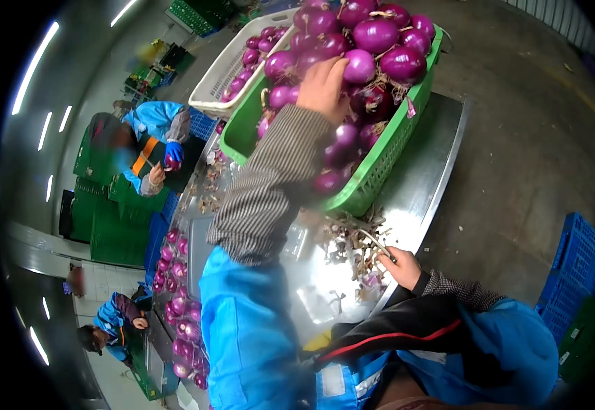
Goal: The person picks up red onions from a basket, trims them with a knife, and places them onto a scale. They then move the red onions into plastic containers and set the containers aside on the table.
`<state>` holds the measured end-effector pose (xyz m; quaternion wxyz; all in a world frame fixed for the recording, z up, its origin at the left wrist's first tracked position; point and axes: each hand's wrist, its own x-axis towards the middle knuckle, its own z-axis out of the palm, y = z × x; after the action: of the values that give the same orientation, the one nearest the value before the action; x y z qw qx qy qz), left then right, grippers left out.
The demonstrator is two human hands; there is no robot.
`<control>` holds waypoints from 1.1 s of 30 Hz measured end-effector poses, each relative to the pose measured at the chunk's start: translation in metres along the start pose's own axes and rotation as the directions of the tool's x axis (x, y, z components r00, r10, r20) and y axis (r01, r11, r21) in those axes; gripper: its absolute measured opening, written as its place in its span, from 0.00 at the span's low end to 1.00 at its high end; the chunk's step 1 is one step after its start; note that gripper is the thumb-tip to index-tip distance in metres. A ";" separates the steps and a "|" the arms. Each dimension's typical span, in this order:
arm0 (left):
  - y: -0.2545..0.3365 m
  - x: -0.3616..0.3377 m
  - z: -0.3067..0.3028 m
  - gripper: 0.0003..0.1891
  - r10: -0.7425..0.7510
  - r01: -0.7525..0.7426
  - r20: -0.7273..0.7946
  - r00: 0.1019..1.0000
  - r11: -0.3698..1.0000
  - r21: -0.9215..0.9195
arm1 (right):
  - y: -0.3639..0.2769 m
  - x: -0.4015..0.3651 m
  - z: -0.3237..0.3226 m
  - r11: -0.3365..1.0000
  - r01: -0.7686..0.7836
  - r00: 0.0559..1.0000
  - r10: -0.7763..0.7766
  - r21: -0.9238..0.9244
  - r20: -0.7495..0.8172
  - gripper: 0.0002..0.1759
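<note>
My left hand (323, 85) reaches into a green plastic basket (379, 160) heaped with red onions. Its fingers curl over one red onion (361, 66) at the top of the heap. My right hand (401, 266) rests on the metal table (427, 171) by a pile of cut stems and skins (352, 239). It is closed around a thin metal tool that looks like shears (374, 244). Both arms wear striped cuffs under blue sleeves.
A white crate (225, 75) with onions stands behind the green basket. More red onions (174, 273) lie along the table's left side. Two other people in blue work at the left, one holding an onion. Blue crates (577, 273) and green crates stand on the floor.
</note>
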<state>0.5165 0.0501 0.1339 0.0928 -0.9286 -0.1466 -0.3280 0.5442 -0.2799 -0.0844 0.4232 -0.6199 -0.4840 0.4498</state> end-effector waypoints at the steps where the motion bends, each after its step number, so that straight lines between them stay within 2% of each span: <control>1: -0.005 0.017 0.013 0.37 -0.022 0.020 0.076 0.997 0.999 0.025 | 0.012 0.002 -0.003 1.000 0.010 1.000 -0.010 0.007 -0.012 0.10; 4: 0.004 0.049 0.036 0.40 -0.239 0.136 0.323 0.916 0.941 0.310 | 0.020 0.003 -0.016 0.996 0.040 0.993 -0.031 0.076 -0.117 0.11; 7: 0.006 0.071 0.035 0.42 -0.341 0.162 0.489 0.803 0.914 0.372 | 0.016 0.005 -0.028 0.987 0.101 0.981 -0.078 0.124 -0.177 0.11; 9: 0.007 0.068 0.025 0.43 -0.313 0.159 0.474 0.823 0.928 0.338 | 0.010 0.003 -0.032 0.985 0.079 0.983 -0.051 0.156 -0.177 0.11; 11: 0.007 0.063 0.019 0.45 -0.301 0.170 0.436 0.848 0.934 0.314 | 0.007 0.003 -0.034 0.987 0.120 0.980 -0.102 0.104 -0.171 0.12; 14: 0.013 0.052 0.004 0.41 -0.370 0.261 0.316 0.874 0.905 0.336 | -0.001 0.003 -0.040 0.986 0.157 0.976 -0.147 0.054 -0.159 0.12; 15: 0.007 0.044 -0.005 0.43 -0.354 0.317 0.273 0.894 0.933 0.171 | -0.003 0.003 -0.042 0.984 0.171 0.973 -0.161 0.046 -0.167 0.12; 16: 0.005 0.033 -0.011 0.43 -0.308 0.308 0.106 0.946 0.951 0.010 | -0.005 0.003 -0.044 0.982 0.185 0.969 -0.176 0.038 -0.175 0.12; 17: 0.006 0.021 -0.018 0.44 -0.432 0.441 0.092 0.897 0.889 -0.124 | 0.000 0.005 -0.044 0.978 0.202 0.963 -0.188 0.055 -0.192 0.12; 18: 0.009 0.005 -0.027 0.45 -0.551 0.555 0.095 0.829 0.792 -0.255 | 0.000 0.004 -0.049 0.979 0.202 0.958 -0.200 -0.010 -0.205 0.13; 19: 0.004 -0.014 -0.035 0.45 -0.604 0.634 0.198 0.772 0.706 -0.315 | -0.013 0.004 -0.056 0.988 0.155 0.972 -0.152 0.005 -0.177 0.13; 20: 0.022 -0.025 -0.061 0.38 -0.601 0.672 0.335 0.726 0.517 -0.530 | -0.029 0.004 -0.064 0.994 0.108 0.983 -0.104 0.017 -0.149 0.14; 21: 0.029 -0.047 -0.064 0.38 -0.617 0.679 0.429 0.660 0.244 -0.693 | -0.041 0.006 -0.069 0.989 0.146 0.976 -0.139 0.029 -0.168 0.14; 22: 0.035 -0.070 -0.067 0.37 -0.600 0.624 0.527 0.603 -0.058 -0.780 | -0.053 0.008 -0.073 0.982 0.182 0.967 -0.172 0.041 -0.186 0.14; 23: 0.050 -0.088 -0.077 0.35 -0.564 0.569 0.569 0.598 -0.201 -0.798 | -0.065 0.010 -0.079 0.985 0.170 0.972 -0.173 -0.033 -0.157 0.15; 24: 0.067 -0.106 -0.086 0.34 -0.525 0.502 0.605 0.599 -0.342 -0.794 | -0.073 0.013 -0.079 0.954 0.285 0.935 -0.298 -0.092 -0.192 0.14; 25: 0.086 -0.121 -0.094 0.34 -0.505 0.455 0.612 0.609 -0.409 -0.791 | -0.087 0.015 -0.080 0.916 0.370 0.897 -0.396 -0.157 -0.198 0.11; 27: 0.125 -0.138 -0.121 0.37 -0.506 0.517 0.652 0.564 -0.399 -0.757 | -0.118 0.016 -0.078 0.809 0.511 0.806 -0.568 -0.289 -0.165 0.09; 29: 0.142 -0.167 -0.128 0.39 -0.509 0.557 0.697 0.505 -0.424 -0.714 | -0.139 0.018 -0.073 0.656 0.605 0.702 -0.707 -0.451 -0.086 0.14; 30: 0.143 -0.183 -0.130 0.40 -0.403 0.569 0.714 0.572 -0.431 -0.700 | -0.146 0.017 -0.069 0.573 0.633 0.646 -0.761 -0.521 -0.052 0.15; 33: 0.170 -0.207 -0.140 0.41 -0.471 0.572 0.693 0.545 -0.396 -0.719 | -0.160 0.010 -0.057 0.446 0.672 0.605 -0.791 -0.591 0.090 0.14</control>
<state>0.3378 -0.1913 0.0968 -0.7485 -0.5152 -0.2998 -0.2907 0.5656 -0.2472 0.0809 0.4153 -0.4852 -0.7694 -0.0100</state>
